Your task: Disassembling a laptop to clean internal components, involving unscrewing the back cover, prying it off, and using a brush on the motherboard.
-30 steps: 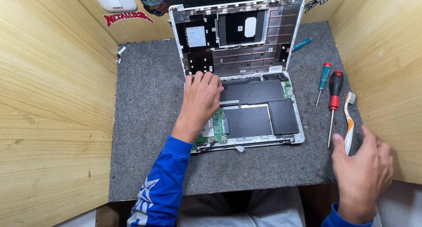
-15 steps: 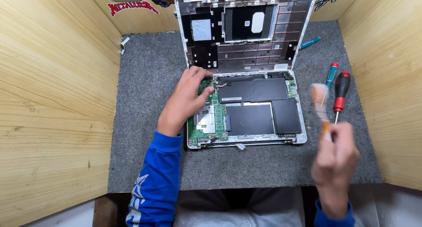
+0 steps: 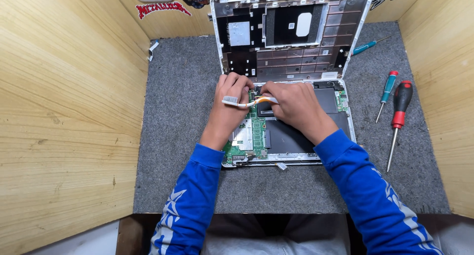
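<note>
An opened white laptop (image 3: 345,118) lies on a grey felt mat, its green circuit board (image 3: 257,132) and dark battery exposed. Its removed cover (image 3: 291,33) stands behind it, inner side up. My right hand (image 3: 291,104) holds a white and orange toothbrush (image 3: 243,103) by the handle, brush head pointing left over my left hand. My left hand (image 3: 229,99) rests on the laptop's left rear corner, fingers curled on the board's edge. Both sleeves are blue.
Three screwdrivers lie right of the laptop: a red-and-black one (image 3: 397,119), a small teal one (image 3: 386,93) and a thin teal one (image 3: 368,46). A small white scrap (image 3: 153,48) lies at the mat's left edge. Wooden walls (image 3: 69,112) enclose the mat.
My right hand picked up the toothbrush from the right side of the mat and carried it left over the laptop. My left hand stayed on the laptop's left part.
</note>
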